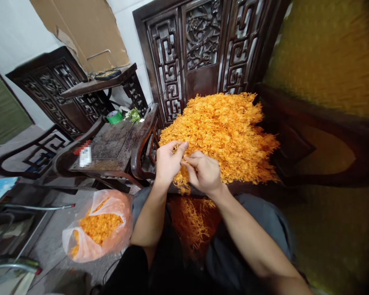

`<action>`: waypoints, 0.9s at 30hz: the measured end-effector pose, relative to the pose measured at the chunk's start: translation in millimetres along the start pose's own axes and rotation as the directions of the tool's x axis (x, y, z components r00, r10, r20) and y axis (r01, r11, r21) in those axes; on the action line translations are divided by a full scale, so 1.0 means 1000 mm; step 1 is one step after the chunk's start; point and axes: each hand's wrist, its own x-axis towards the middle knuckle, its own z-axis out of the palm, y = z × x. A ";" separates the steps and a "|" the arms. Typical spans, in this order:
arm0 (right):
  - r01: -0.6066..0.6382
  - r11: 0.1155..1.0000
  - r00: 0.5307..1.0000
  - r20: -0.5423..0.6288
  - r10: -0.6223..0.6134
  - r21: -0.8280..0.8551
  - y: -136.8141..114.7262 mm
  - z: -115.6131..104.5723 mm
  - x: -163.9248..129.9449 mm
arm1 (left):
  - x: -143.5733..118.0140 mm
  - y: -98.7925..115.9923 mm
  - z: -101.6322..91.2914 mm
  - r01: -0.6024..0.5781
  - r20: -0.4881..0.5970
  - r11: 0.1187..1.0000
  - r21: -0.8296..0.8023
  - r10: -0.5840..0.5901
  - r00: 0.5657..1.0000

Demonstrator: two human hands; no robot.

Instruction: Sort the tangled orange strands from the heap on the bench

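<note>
A large heap of orange, stringy, branching pieces [224,131] lies on the dark wooden seat in front of me; their exact kind is unclear. At the heap's near left edge, my left hand [169,162] pinches a small orange stringy piece [181,180] between thumb and fingers. Close beside it, my right hand [205,171] is closed too, with its thumb and forefinger tips at the same piece. The fingers partly hide what they hold. Below, between my knees, more thin orange strands [195,225] lie in a shadowed reddish place.
A translucent plastic bag [94,248] with orange pieces stands on the floor at left. Beyond it, a dark wooden side table [110,139] carries a roll of green tape [114,117] and a small green sprig [134,115]. A carved chair back [201,73] rises behind the heap.
</note>
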 end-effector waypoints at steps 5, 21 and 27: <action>-0.010 1.000 0.996 -0.094 0.012 0.024 0.001 -0.002 -0.004 | -0.001 0.006 0.009 -0.060 -0.074 0.998 -0.007 0.059 0.995; -0.356 0.574 0.892 0.085 0.444 0.737 -0.032 -0.025 0.027 | 0.014 -0.014 -0.012 0.108 0.082 0.867 -0.487 -0.077 0.994; -0.461 0.827 0.887 0.193 0.420 0.321 -0.015 -0.013 0.026 | 0.001 0.004 -0.001 0.275 0.229 0.681 -0.678 -0.160 0.960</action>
